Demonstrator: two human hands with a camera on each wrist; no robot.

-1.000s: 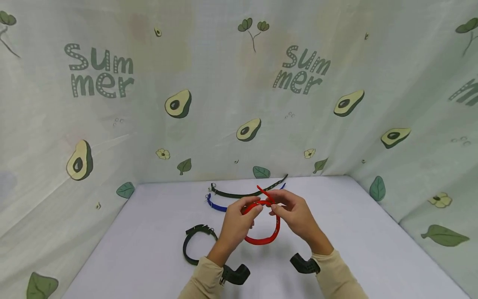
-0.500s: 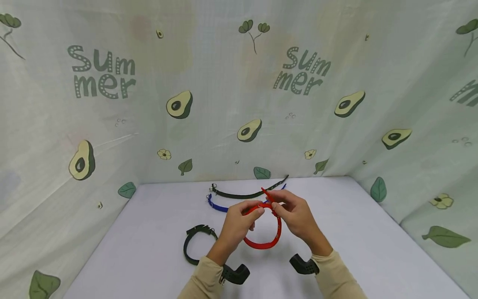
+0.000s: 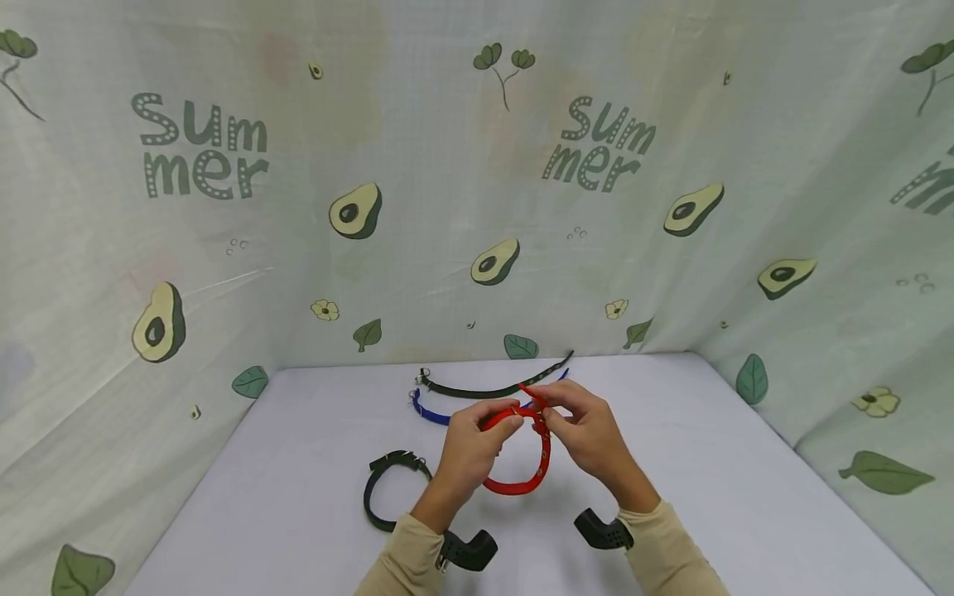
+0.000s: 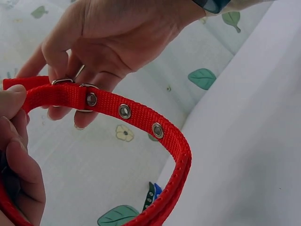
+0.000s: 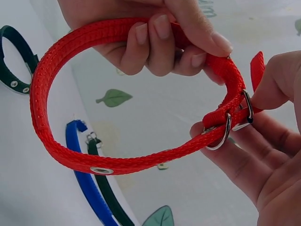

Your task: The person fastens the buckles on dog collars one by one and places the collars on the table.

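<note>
Two hands hold one red woven cloth collar (image 3: 514,488), bent into a loop, up above the white table (image 3: 283,497). Our left hand (image 3: 468,447) grips the band, with its fingers curled round it. Our right hand (image 3: 592,430) pinches the loose red end (image 5: 257,70), right by the shiny silver metal buckle (image 5: 249,104). So we have not let go on either side.

Since a moment ago, the tip of that red end has dropped, and less of it pokes up over our fingers. The loop has swung a bit to the left, and its small round metal eyelets (image 4: 158,130) show more plainly. Our hands have hardly moved.

We think this means we are busy with the buckle and are not done. The red end seems to go through it, but the thin metal pin (image 4: 79,72) looks like it sticks out. We can't tell if it sits in a hole.

A long blue strap (image 3: 428,412) and a long dark green strap (image 3: 477,393) lie behind our hands. A round dark green collar (image 3: 368,492) lies to the left. We touch none of these three.
</note>
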